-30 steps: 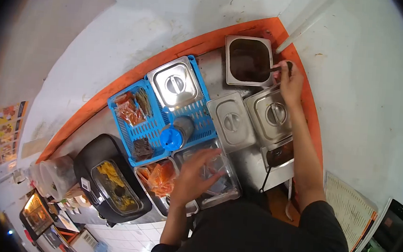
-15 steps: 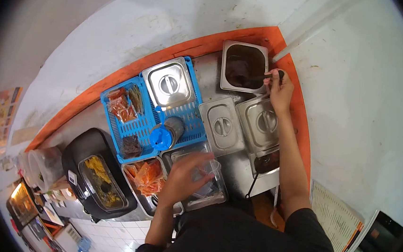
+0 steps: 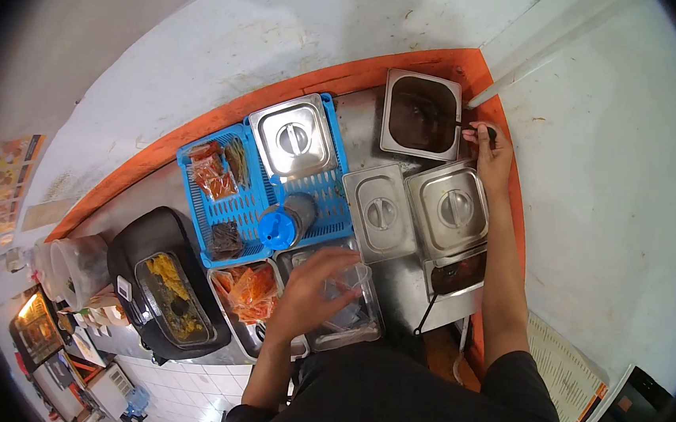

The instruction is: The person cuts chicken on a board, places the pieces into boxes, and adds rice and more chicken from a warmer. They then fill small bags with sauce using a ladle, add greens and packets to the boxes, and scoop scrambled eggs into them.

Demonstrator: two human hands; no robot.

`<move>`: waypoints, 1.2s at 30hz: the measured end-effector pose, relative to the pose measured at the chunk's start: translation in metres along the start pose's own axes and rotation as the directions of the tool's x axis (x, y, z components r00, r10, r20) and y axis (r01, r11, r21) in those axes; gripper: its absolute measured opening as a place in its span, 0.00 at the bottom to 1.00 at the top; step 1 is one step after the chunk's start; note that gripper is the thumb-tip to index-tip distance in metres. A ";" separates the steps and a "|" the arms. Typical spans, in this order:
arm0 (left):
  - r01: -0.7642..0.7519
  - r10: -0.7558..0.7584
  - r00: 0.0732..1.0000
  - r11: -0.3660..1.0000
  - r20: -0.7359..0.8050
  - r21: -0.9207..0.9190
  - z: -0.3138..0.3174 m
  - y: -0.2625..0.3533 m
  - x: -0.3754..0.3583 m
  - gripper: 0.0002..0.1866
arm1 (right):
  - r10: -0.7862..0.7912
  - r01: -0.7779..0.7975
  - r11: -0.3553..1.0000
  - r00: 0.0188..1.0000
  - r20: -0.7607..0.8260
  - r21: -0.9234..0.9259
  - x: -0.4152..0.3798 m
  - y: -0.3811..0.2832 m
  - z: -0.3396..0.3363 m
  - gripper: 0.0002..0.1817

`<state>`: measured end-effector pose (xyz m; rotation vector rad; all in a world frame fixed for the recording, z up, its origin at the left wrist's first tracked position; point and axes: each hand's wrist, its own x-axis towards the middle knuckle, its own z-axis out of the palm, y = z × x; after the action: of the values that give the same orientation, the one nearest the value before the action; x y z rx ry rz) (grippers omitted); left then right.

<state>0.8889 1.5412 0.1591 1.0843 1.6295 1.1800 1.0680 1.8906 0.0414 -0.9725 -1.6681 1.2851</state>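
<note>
My right hand [image 3: 492,148] is pinching the thin, stiff ladle handle [image 3: 462,125] in the far open sauce pan [image 3: 422,114], while my left hand [image 3: 309,294] is resting spread on the light, flimsy clear plastic box [image 3: 346,311].

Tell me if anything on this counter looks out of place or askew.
The blue-capped bottle lies on its side in the blue basket rather than standing. One lidded steel pan sits partly over the open pan below it. Nothing looks spilled or damaged.
</note>
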 end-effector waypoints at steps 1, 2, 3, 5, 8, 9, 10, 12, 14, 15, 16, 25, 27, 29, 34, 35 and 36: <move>-0.014 0.014 1.000 1.000 -0.009 0.007 0.001 0.001 0.001 0.28 | -0.001 0.001 1.000 1.000 -0.006 0.005 0.001 0.002 0.000 0.13; -0.029 0.029 0.999 0.999 -0.017 0.016 0.001 0.003 0.002 0.28 | 0.045 -0.047 0.998 0.997 0.055 0.039 0.002 0.004 -0.001 0.14; -0.033 0.033 0.999 0.999 -0.013 0.023 0.002 0.004 0.002 0.28 | 0.088 -0.096 0.993 0.989 0.117 0.069 0.003 0.005 -0.001 0.14; -0.031 0.032 0.999 0.999 -0.010 0.030 0.003 0.007 0.003 0.29 | 0.123 -0.136 0.988 0.980 0.156 0.077 0.005 0.007 -0.001 0.15; 0.025 -0.026 1.000 0.998 0.009 0.061 0.001 0.016 0.004 0.30 | 0.255 -0.279 0.951 0.951 0.176 0.131 0.008 0.011 -0.002 0.15; 0.019 -0.020 1.000 0.998 0.013 0.067 0.001 0.016 0.006 0.30 | 0.350 -0.377 0.908 0.923 0.162 0.182 0.010 0.012 -0.003 0.15; 0.022 -0.022 1.000 0.997 0.001 0.074 0.002 0.015 0.007 0.31 | 0.347 -0.373 0.909 0.925 0.157 0.188 0.009 0.014 -0.003 0.15; 0.019 -0.018 1.000 0.996 -0.007 0.088 0.004 0.017 0.012 0.31 | 0.428 -0.406 0.854 0.904 0.008 0.326 0.005 0.013 -0.001 0.15; -0.020 0.027 0.996 0.996 -0.084 0.087 0.008 0.020 0.021 0.29 | 0.487 -0.429 0.807 0.872 -0.046 0.405 0.000 0.012 -0.003 0.14; -0.026 0.034 0.996 0.995 -0.081 0.091 0.009 0.020 0.026 0.29 | 0.548 -0.448 0.756 0.831 -0.089 0.477 -0.002 0.012 -0.005 0.12; -0.045 0.052 0.991 0.997 -0.122 0.057 0.011 0.020 0.032 0.29 | 0.546 -0.442 0.757 0.833 -0.093 0.481 -0.003 0.014 -0.006 0.12; -0.139 0.152 0.934 0.988 -0.323 0.061 0.016 0.039 0.114 0.30 | 0.602 -0.292 0.565 0.786 -0.143 0.771 -0.015 -0.002 -0.014 0.08; -0.191 0.208 0.911 0.978 -0.356 0.083 0.017 0.036 0.135 0.30 | 0.609 -0.210 0.536 0.767 -0.202 0.818 -0.020 -0.013 -0.014 0.09; -0.169 0.225 0.889 0.971 -0.398 0.172 0.018 0.035 0.155 0.30 | 0.596 -0.180 0.541 0.771 -0.223 0.821 -0.025 -0.028 -0.013 0.09; -0.155 0.254 0.872 0.954 -0.419 0.256 0.024 0.000 0.206 0.32 | 0.576 -0.104 0.531 0.773 -0.267 0.841 -0.030 -0.063 -0.012 0.10; -0.167 0.259 0.882 0.953 -0.395 0.251 0.026 -0.007 0.215 0.33 | 0.574 -0.097 0.515 0.777 -0.259 0.852 -0.029 -0.070 -0.012 0.10; -0.179 0.263 0.891 0.953 -0.370 0.246 0.027 -0.011 0.224 0.33 | 0.573 -0.090 0.499 0.781 -0.250 0.862 -0.027 -0.076 -0.012 0.10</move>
<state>0.8494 1.7585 0.1133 1.2452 2.0184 1.4835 1.0821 1.8556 0.1144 -0.9359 -0.3009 1.6381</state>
